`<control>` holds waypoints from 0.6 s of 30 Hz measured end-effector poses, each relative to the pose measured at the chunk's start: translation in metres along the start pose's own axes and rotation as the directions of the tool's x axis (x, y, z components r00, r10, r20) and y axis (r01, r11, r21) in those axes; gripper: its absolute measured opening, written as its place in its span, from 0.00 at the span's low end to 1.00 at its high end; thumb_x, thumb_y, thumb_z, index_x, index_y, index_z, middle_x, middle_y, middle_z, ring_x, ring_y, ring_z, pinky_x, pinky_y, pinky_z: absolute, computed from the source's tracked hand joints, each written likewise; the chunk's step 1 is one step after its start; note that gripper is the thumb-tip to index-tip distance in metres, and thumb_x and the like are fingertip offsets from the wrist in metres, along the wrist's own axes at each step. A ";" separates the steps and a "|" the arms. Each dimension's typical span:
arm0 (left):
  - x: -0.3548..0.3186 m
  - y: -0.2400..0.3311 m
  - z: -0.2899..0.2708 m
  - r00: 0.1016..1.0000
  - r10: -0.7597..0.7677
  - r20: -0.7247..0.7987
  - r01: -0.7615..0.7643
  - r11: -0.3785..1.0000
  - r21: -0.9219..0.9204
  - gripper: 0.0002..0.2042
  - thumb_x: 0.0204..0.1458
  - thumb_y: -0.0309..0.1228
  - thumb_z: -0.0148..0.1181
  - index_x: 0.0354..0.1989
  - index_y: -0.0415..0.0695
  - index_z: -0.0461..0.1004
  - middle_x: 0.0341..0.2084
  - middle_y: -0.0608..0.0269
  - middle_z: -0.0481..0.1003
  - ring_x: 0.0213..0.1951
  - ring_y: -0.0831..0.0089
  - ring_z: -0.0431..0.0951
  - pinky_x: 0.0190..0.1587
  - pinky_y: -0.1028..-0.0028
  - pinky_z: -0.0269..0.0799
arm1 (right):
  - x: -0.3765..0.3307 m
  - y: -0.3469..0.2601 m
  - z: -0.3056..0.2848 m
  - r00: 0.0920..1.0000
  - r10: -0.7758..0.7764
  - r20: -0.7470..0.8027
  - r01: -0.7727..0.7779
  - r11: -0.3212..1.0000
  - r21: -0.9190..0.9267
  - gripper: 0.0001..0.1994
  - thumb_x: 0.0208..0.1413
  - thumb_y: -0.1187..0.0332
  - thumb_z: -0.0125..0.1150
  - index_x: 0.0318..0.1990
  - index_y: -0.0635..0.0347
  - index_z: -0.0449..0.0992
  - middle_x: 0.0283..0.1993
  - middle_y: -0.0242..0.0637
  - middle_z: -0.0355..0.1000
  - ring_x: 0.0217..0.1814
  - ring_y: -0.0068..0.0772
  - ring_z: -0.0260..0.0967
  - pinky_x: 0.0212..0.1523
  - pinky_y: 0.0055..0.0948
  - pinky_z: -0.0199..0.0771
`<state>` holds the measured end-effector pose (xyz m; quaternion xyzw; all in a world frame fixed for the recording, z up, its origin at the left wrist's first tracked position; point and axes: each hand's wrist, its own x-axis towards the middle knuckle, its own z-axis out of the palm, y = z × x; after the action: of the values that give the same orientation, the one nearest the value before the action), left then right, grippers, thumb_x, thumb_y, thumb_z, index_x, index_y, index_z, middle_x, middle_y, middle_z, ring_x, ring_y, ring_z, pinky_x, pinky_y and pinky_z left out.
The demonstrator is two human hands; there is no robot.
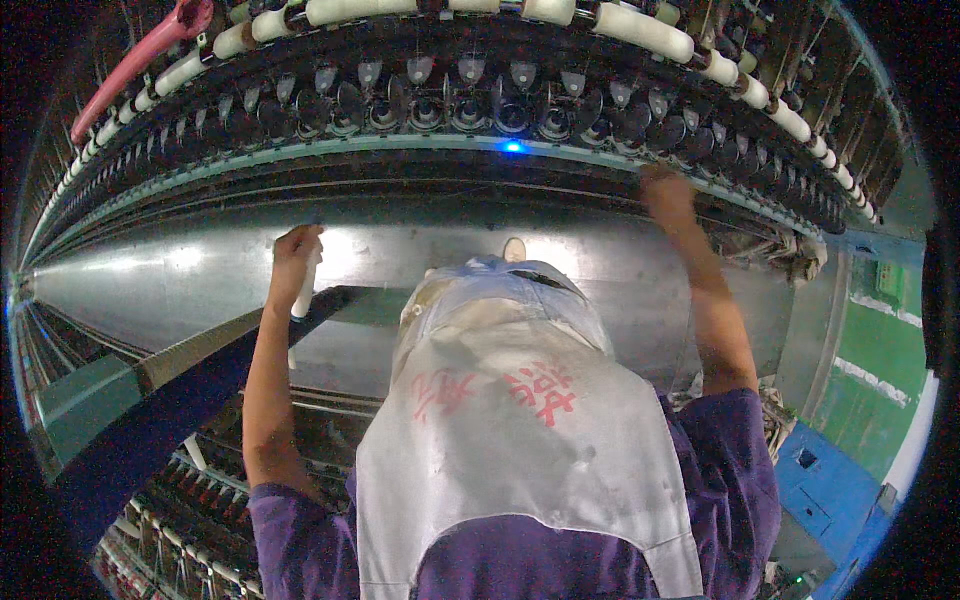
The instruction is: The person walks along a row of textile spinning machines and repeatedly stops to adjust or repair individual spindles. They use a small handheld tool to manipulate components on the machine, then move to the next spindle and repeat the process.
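My left hand [296,258] is closed around a slim white tube [305,288], whose lower end sticks out beneath the fingers. It hangs over the grey floor, well short of the spinning machine. My right hand [668,195] reaches forward to the machine's long pale green rail [420,143], right of the blue light [513,147]. Dimness and motion blur hide its fingers, so I cannot see whether it holds anything. Behind the rail runs a row of dark round spindle units [470,110]. White yarn rolls [640,32] line the frame above them.
A long pink-red part [140,70] slants across the rolls at the far left. A second machine with bobbins [185,555] stands at lower left, beside a dark slanting beam [190,400]. Blue panels [830,490] and a green floor strip [880,350] lie right.
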<state>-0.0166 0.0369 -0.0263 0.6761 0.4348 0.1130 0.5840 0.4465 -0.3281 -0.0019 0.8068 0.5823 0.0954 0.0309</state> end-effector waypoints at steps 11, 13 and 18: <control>0.010 -0.083 -0.104 0.932 -0.154 -0.329 0.094 0.977 -0.191 0.14 0.54 0.39 0.56 0.27 0.39 0.71 0.15 0.63 0.70 0.16 0.76 0.70 0.18 0.75 0.66 | 0.109 -0.109 0.077 0.981 -0.147 -0.128 0.152 0.988 0.033 0.21 0.47 0.73 0.53 0.52 0.60 0.68 0.22 0.44 0.71 0.24 0.44 0.72 0.24 0.41 0.72; 0.017 -0.084 -0.090 0.918 -0.124 -0.377 0.029 0.969 -0.247 0.16 0.53 0.40 0.57 0.26 0.37 0.71 0.14 0.62 0.70 0.14 0.74 0.69 0.16 0.74 0.65 | 0.113 -0.105 0.075 0.994 -0.108 -0.006 0.107 0.978 0.182 0.22 0.46 0.74 0.53 0.53 0.57 0.68 0.19 0.42 0.70 0.23 0.44 0.71 0.23 0.42 0.71; 0.054 -0.096 -0.072 0.880 -0.068 -0.470 -0.044 0.974 -0.222 0.18 0.52 0.41 0.58 0.24 0.36 0.72 0.15 0.61 0.70 0.13 0.75 0.68 0.16 0.73 0.63 | 0.117 -0.107 0.094 0.989 0.021 -0.150 0.021 0.963 0.270 0.19 0.44 0.73 0.55 0.48 0.52 0.73 0.19 0.40 0.70 0.24 0.42 0.72 0.24 0.42 0.72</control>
<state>-0.0761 0.1197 -0.1094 0.5542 0.5530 0.3202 0.5335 0.3999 -0.1779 -0.0975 0.7939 0.5905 0.0759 -0.1237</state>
